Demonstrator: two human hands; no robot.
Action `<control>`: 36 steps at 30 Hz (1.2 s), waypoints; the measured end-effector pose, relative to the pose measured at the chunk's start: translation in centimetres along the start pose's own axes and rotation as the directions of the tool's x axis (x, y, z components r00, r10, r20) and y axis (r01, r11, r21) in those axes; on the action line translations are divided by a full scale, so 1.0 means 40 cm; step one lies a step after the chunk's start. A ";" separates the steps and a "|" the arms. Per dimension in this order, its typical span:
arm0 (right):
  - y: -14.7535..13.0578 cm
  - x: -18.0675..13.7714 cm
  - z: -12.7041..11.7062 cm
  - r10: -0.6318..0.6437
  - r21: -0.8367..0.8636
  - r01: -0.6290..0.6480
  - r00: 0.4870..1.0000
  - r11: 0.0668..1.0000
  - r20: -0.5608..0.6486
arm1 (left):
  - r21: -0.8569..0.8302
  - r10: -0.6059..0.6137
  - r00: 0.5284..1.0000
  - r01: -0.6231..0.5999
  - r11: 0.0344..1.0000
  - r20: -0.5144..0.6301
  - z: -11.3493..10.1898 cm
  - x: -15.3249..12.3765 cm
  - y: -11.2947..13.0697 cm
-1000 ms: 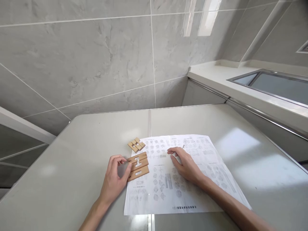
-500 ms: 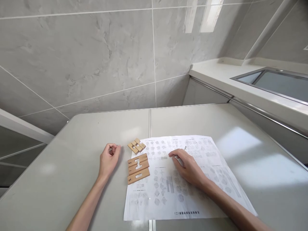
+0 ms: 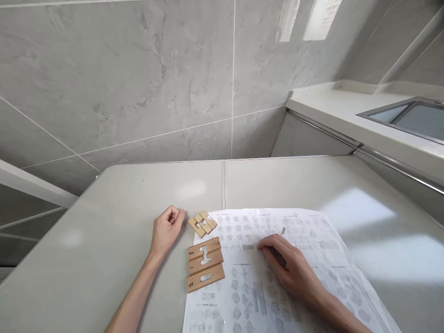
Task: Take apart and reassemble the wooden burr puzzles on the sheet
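Note:
My left hand (image 3: 167, 232) rests on the table left of the wooden pieces, its fingers curled into a loose fist with nothing visible inside. Across the printed paper sheet (image 3: 239, 254) lies my right hand (image 3: 289, 261), fingers slightly bent and thumb apart, the fingertips at the paper. It holds nothing that I can see. Between the hands, at the sheet's left edge, are larger flat wooden pieces (image 3: 212, 276) with cut-out slots, marked 3, 1 and 2. Just above them sits a cluster of smaller, paler notched wooden pieces (image 3: 200, 216).
The pale table (image 3: 166, 182) has a seam (image 3: 224, 185) running down its middle. A grey tiled wall (image 3: 156, 83) stands behind it. To the right is a white counter (image 3: 322, 102) with a metal-rimmed sink (image 3: 412, 118). A small dark mark (image 3: 283, 230) shows on the sheet.
The camera view has shifted, so the table, sheet and pieces appear lower and farther right. Both hands keep nearly the same poses and places, and the wooden pieces have not visibly been moved.

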State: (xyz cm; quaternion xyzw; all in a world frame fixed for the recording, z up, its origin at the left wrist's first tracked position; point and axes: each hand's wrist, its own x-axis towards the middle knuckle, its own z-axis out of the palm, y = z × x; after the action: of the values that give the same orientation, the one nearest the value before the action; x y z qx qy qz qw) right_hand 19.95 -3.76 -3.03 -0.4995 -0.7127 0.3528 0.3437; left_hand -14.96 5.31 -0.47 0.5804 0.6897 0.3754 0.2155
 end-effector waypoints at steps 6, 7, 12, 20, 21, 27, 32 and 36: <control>0.007 0.006 0.002 0.020 0.012 -0.020 1.000 1.000 0.008 | 0.006 0.012 1.000 -0.012 1.000 0.015 0.001 -0.006 -0.012; 0.008 0.007 0.003 0.018 0.007 -0.018 1.000 1.000 0.011 | 0.007 0.015 1.000 -0.015 1.000 0.018 0.002 -0.006 -0.014; 0.005 0.010 0.003 -0.014 -0.013 0.014 1.000 1.000 0.017 | 0.021 0.024 0.999 -0.025 0.999 0.025 0.001 -0.008 -0.011; 0.003 0.014 0.003 -0.041 -0.015 0.041 0.999 0.999 0.011 | 0.055 0.053 0.998 -0.055 0.997 0.042 -0.001 -0.011 0.002; 0.004 0.014 0.003 -0.042 -0.014 0.042 0.999 0.999 0.011 | 0.059 0.057 0.997 -0.060 0.996 0.045 -0.001 -0.011 0.002; 0.006 0.012 0.003 -0.023 -0.005 0.023 0.999 1.000 0.040 | 0.077 0.076 0.995 -0.081 0.994 0.065 0.002 -0.011 -0.001; 0.007 0.013 0.003 -0.031 -0.006 0.031 0.999 0.999 0.037 | 0.083 0.092 0.993 -0.097 0.992 0.067 0.005 -0.010 -0.003; 0.005 0.016 0.001 -0.038 -0.009 0.039 0.999 0.999 0.032 | 0.082 0.110 0.992 -0.115 0.990 0.063 0.007 -0.009 -0.006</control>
State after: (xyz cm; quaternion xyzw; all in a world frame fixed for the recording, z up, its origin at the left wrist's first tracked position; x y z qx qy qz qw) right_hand 19.84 -3.11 -3.13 -0.4816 -0.7293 0.3505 0.3365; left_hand -14.82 5.02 -0.88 0.6380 0.6647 0.3399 0.1889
